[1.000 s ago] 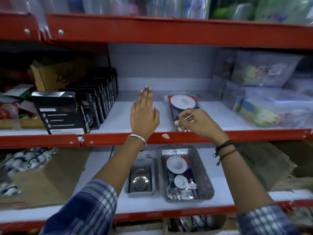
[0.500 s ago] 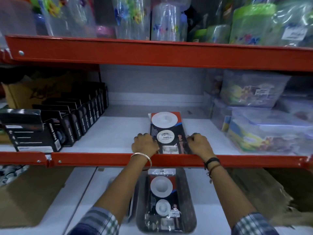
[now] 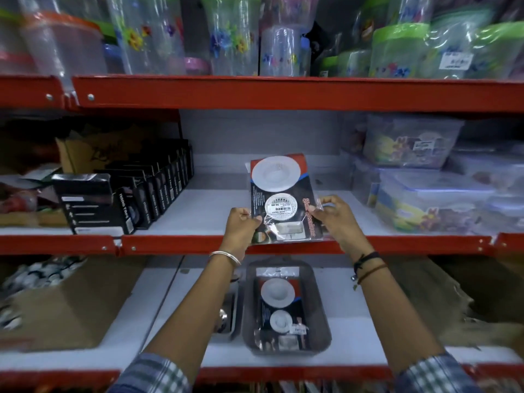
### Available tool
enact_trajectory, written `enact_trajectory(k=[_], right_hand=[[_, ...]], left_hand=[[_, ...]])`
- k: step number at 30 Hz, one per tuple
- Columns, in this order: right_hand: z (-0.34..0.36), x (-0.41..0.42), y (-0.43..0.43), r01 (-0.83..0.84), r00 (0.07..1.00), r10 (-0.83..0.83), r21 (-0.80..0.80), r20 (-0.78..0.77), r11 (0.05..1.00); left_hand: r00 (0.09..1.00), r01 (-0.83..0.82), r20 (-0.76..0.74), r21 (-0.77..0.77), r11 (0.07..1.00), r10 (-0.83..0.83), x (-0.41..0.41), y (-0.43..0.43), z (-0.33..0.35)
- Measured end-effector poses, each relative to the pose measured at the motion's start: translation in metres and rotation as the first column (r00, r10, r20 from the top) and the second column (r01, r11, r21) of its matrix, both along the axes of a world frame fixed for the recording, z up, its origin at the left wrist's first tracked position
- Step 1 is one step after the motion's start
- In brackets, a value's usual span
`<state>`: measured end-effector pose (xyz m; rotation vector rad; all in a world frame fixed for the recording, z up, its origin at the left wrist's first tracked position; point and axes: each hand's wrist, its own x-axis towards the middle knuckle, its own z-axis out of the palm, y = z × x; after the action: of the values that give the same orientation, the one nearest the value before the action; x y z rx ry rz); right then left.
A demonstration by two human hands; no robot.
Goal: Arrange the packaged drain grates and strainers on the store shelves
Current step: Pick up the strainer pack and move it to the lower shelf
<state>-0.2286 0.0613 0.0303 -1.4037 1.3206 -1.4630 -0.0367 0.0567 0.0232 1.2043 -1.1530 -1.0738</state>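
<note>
A strainer pack [image 3: 280,191], a clear bag with a black-and-red card and two white round strainers, is tilted up above the middle shelf [image 3: 198,211]. My left hand [image 3: 241,225] grips its lower left edge and my right hand [image 3: 331,217] grips its right edge. On the lower shelf a grey tray [image 3: 249,307] holds another strainer pack [image 3: 279,302]. A smaller tray with a metal drain grate [image 3: 225,316] lies left of it, partly hidden by my left forearm.
Black boxes [image 3: 127,199] stand in a row at the middle shelf's left. Clear lidded containers [image 3: 433,199] fill its right side. Plastic bottles and jars [image 3: 226,35] line the top shelf. A cardboard box [image 3: 56,304] sits on the lower shelf's left.
Both hands closed on the pack that lay flat on the middle shelf and raised it, so it now tilts upward. The camera view has moved closer and up.
</note>
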Motion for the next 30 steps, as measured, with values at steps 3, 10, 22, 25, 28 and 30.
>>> enact_trajectory(k=[3,10,22,25,28,30], right_hand=[[-0.022,0.004,0.038,-0.055,0.998,0.055,-0.007,-0.008,0.998],[-0.123,0.008,0.131,-0.201,0.977,0.211,0.182,-0.036,0.963],[-0.258,0.01,0.151,-0.01,0.994,-0.038,0.45,0.098,0.893],[-0.27,0.014,0.112,0.152,0.984,-0.175,0.457,0.008,0.877],[-0.279,0.013,0.073,0.3,0.931,-0.173,0.407,-0.321,0.863],[-0.285,0.012,0.055,0.367,0.819,-0.108,0.368,-0.564,0.854]], left_hand=[[0.992,0.125,-0.011,0.032,0.992,-0.125,0.026,0.032,-0.026],[0.769,0.534,0.223,0.291,0.794,-0.599,0.071,0.118,-0.107],[0.968,0.201,0.064,0.372,0.906,-0.241,0.047,0.124,-0.23],[0.976,0.017,0.202,0.308,0.951,-0.083,0.024,0.097,-0.24],[0.705,0.013,0.689,0.222,0.975,-0.167,0.01,0.066,-0.255],[0.494,0.03,0.82,0.314,0.949,-0.287,0.007,0.055,-0.258]])
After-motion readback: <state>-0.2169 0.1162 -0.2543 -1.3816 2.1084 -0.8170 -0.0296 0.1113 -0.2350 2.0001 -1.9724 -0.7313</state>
